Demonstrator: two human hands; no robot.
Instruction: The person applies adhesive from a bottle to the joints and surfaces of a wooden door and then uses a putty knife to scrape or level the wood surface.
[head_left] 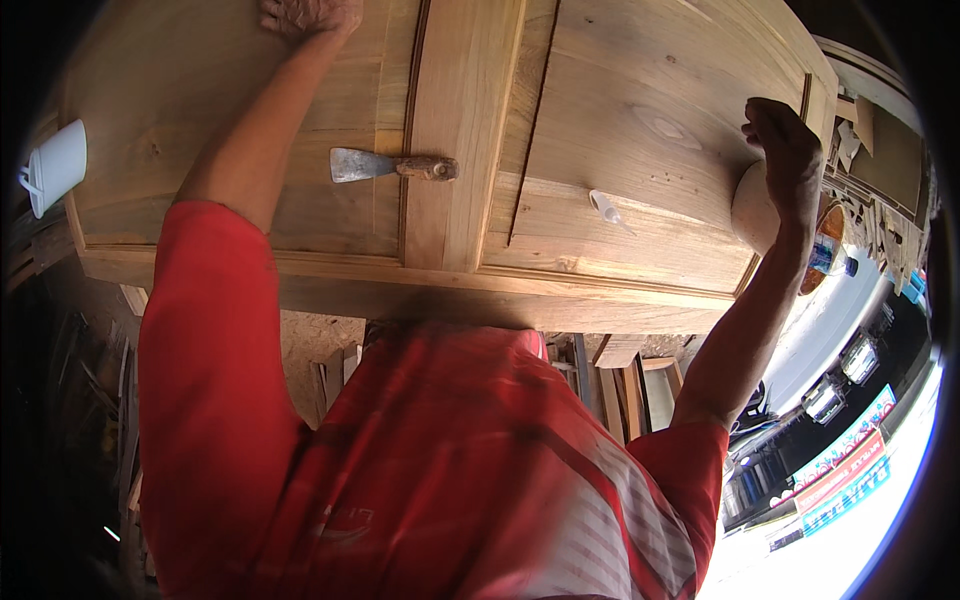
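Observation:
A panelled wooden door (460, 130) lies flat in front of me. At the top edge of the view, my left hand (310, 14) rests on its left panel; the frame cuts the hand off, and its grip is unclear. My right hand (788, 150) is raised at the door's right end, beside a pale round tub (752, 208). Its fingers are curled together, and whatever they may hold is hidden. Between the hands, a putty knife (430, 168) with a worn wooden handle lies across the middle rail. A small white nozzle bottle (604, 207) lies on the right panel.
A whitish plastic container with a handle (58, 165) stands by the door's left end. Past the right end are a blue-labelled clear bottle (824, 254) and wood scraps (888, 215). More timber pieces (625, 390) lie below the door's near edge.

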